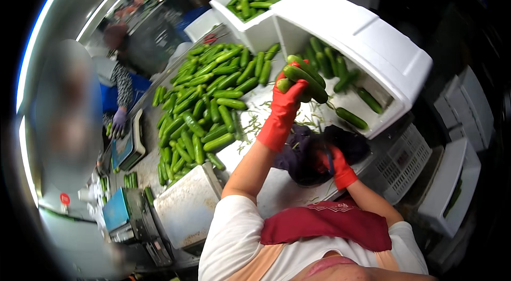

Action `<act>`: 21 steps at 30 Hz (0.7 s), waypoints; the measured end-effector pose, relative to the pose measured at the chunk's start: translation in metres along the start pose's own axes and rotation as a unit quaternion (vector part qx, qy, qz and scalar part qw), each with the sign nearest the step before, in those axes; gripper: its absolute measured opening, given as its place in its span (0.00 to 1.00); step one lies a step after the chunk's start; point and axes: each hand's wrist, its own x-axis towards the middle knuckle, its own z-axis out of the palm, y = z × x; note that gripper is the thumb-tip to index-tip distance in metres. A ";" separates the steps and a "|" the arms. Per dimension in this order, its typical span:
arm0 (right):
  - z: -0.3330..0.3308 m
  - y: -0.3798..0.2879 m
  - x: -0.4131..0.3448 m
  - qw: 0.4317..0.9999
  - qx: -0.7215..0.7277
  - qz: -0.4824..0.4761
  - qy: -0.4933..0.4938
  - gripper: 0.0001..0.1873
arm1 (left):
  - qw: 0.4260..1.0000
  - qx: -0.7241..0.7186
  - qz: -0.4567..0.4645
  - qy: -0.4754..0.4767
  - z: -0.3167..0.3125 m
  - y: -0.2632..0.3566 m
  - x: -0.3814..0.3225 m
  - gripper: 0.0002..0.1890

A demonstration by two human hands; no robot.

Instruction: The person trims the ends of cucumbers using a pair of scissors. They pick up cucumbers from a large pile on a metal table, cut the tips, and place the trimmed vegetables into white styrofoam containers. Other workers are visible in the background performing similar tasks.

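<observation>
My left hand (293, 89), in a red rubber glove, grips several cucumbers (306, 81) above the table, in front of a white foam box (383, 45) lying on its side. In a matching glove, my right hand (337, 163) is low over a bunched dark purple cloth (297, 157). A dark blue looped handle (331, 161) shows at its fingers, perhaps from scissors; the fingers themselves are partly hidden. Cucumbers (329, 61) lie inside the box, two of them near its open front. To the left spreads a big heap of cucumbers (199, 109).
Thin green trimmings (255, 121) litter the metal table. An upright foam box (259, 27) of cucumbers stands at the back. Weighing scales (127, 141) and a stained white box (189, 205) are to the left. Across the table is a co-worker's purple-gloved hand (118, 123). A slotted plastic crate (403, 163) sits at right.
</observation>
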 end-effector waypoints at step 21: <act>0.035 -0.047 -0.011 0.877 -0.443 -0.180 0.045 0.28 | 0.904 0.343 0.148 0.210 -0.059 0.006 -0.094 0.28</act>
